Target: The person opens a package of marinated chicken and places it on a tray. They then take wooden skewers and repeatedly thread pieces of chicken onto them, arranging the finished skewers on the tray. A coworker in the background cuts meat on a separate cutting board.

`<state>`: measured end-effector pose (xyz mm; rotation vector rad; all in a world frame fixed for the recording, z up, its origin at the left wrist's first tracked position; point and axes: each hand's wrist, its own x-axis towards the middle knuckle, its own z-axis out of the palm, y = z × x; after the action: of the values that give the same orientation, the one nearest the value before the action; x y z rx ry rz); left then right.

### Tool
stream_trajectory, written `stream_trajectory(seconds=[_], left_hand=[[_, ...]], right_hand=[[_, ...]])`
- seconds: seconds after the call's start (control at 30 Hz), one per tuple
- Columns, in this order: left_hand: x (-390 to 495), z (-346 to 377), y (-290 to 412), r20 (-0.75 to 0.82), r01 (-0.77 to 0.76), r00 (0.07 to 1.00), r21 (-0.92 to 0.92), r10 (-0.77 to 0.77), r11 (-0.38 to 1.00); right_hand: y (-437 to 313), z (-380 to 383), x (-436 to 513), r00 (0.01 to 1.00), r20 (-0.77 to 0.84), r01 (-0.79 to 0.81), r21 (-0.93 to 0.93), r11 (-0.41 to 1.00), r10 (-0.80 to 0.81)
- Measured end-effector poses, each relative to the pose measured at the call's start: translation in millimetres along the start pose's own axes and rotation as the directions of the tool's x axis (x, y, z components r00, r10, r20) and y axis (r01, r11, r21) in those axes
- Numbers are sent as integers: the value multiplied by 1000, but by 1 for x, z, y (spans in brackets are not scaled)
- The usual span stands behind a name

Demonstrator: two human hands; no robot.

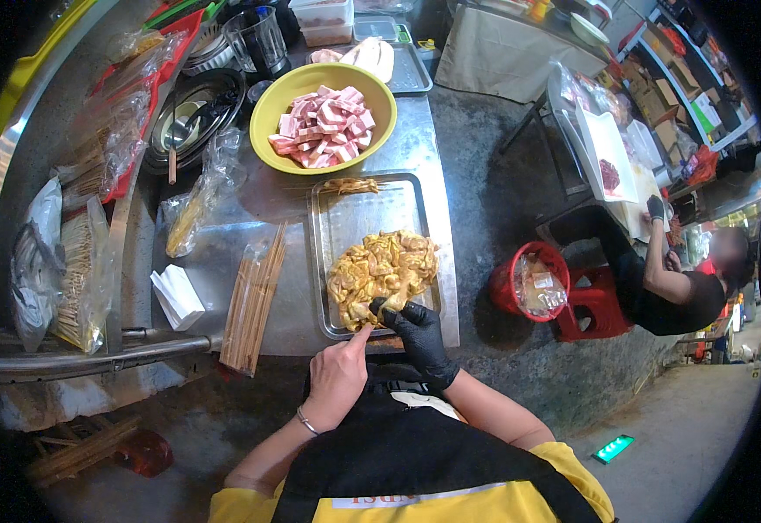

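My right hand (421,341), in a black glove, pinches a piece of yellow marinated meat (396,301) at the near edge of a metal tray (315,242). My bare left hand (340,374) meets its fingertips, index finger stretched forward; whether a skewer lies in its curled fingers cannot be seen. Behind the held piece, a heap of the same meat (380,265) fills the near half of the tray. Across the tray's far end lie some loaded skewers (351,186). To the left, a bundle of bamboo skewers (254,304) rests on the steel table (295,261).
Beyond the tray stands a yellow bowl (259,140) of sliced pork belly (325,127). Folded white tissues (178,297) and a plastic bag (200,202) lie left. Bagged skewers (76,281) fill a side shelf. At right, a co-worker (668,287) sits near a red basket (508,287).
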<state>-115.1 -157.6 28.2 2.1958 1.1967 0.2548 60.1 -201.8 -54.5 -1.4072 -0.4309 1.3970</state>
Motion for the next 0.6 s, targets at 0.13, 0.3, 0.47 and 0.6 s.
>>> stream_trajectory(seconds=[0.13,0.3,0.47,0.6], left_hand=[[0,-8,-1,-25,81,996,-147,-86,986],[-5,-17,-9,-21,16,1000,-255,-22,967],[-3,-19,-26,130,105,990,-439,-53,892],[-2,-14,-31,163,125,986,-588,-34,799]], right_hand=[[-9,-6,-1,999,-44,41,437,898,-24],[-38,-7,-5,998,-17,-57,337,940,66],[-35,-26,-8,958,256,-243,489,838,128],[1,-43,10,942,330,-206,405,891,68]])
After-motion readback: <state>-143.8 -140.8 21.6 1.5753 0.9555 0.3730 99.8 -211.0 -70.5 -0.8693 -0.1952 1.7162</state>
